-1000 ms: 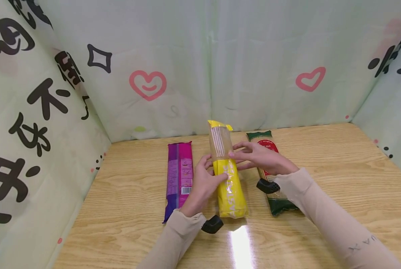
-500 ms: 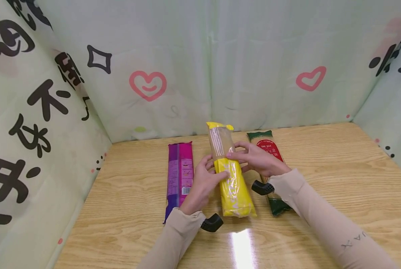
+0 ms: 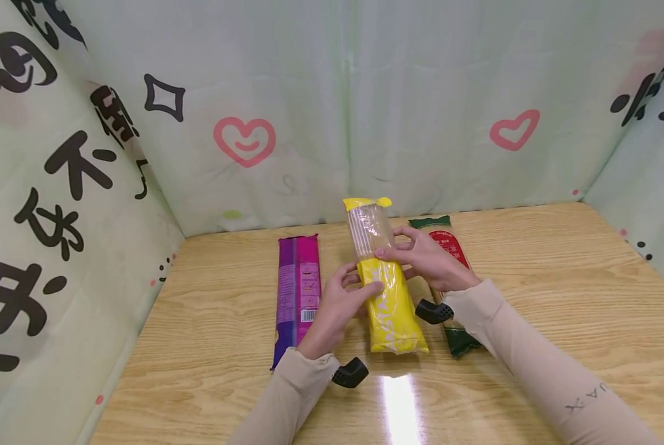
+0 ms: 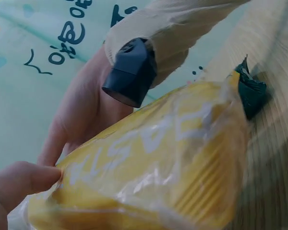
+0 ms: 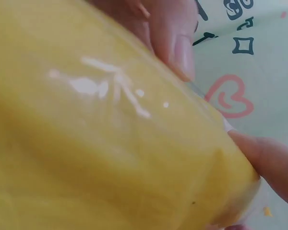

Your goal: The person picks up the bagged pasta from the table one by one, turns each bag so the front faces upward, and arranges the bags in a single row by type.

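In the head view, a yellow pasta packet (image 3: 390, 309) with a see-through upper part is held between both hands over the table's middle. My left hand (image 3: 340, 303) grips its left edge, thumb across the front and fingers behind. On the other side my right hand (image 3: 429, 259) pinches the packet near the lower end of the see-through part. Up close in the left wrist view, the pasta packet (image 4: 149, 153) shows large white letters, with the left thumb (image 4: 29, 182) pressing its edge. The right wrist view is mostly filled by the shiny yellow wrapper (image 5: 110, 129).
A purple and magenta packet (image 3: 298, 290) lies on the wooden table (image 3: 209, 334) to the left. To the right, partly behind the right hand, lies a green-ended packet (image 3: 460, 337) with a red label. A printed curtain (image 3: 421, 93) stands along the back.
The yellow pasta packet's lower end has swung to the right and the packet has turned slightly. My right hand has moved a little down and left along it; both hands keep their hold.
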{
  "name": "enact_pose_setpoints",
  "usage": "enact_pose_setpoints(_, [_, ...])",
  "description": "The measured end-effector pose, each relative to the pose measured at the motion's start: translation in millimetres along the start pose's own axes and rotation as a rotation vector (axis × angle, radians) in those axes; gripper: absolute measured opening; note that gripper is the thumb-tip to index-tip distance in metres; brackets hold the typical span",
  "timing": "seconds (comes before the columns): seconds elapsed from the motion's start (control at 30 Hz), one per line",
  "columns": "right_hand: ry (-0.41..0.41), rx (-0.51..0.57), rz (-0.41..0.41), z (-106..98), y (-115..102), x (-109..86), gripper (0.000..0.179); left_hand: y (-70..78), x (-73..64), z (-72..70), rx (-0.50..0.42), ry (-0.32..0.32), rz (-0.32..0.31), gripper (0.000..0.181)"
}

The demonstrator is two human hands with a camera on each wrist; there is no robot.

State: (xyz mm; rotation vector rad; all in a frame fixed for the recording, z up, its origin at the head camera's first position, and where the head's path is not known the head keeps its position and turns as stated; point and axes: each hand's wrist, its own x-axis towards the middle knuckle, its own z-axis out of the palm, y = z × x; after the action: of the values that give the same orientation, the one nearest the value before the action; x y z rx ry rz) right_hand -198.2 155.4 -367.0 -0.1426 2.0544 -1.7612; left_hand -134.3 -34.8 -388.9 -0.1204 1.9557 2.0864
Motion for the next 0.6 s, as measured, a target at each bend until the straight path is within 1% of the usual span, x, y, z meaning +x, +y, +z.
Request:
enact_pose_setpoints(0.1, [0.013, 0.006, -0.006, 0.3, 0.0, 0.6, 0.068, -1.6, -2.5, -0.2, 0.035, 0.001, -0.001, 0.075])
enact_pose_setpoints(0.2, [0.024, -0.010, -0.001, 0.5, 0.4, 1.2, 0.071, -2.5, -3.8, 0.5, 0.062, 0.002, 0.021, 0.076])
enact_pose_setpoints(0.33, [0.036, -0.050, -0.005, 0.7, -0.3, 0.8, 0.072, -3.2, -3.0, 1.0, 0.062, 0.007, 0.030, 0.073])
enact_pose_setpoints(0.47, [0.014, -0.068, -0.016, -1.3, -2.9, -0.7, 0.069, -3.5, -1.0, 0.5, 0.052, 0.004, 0.038, 0.069])
enact_pose_setpoints(0.6, [0.001, -0.093, -0.014, -5.0, -5.0, -1.6, 0.069, -3.0, 0.9, -1.5, 0.027, -0.008, 0.023, 0.069])
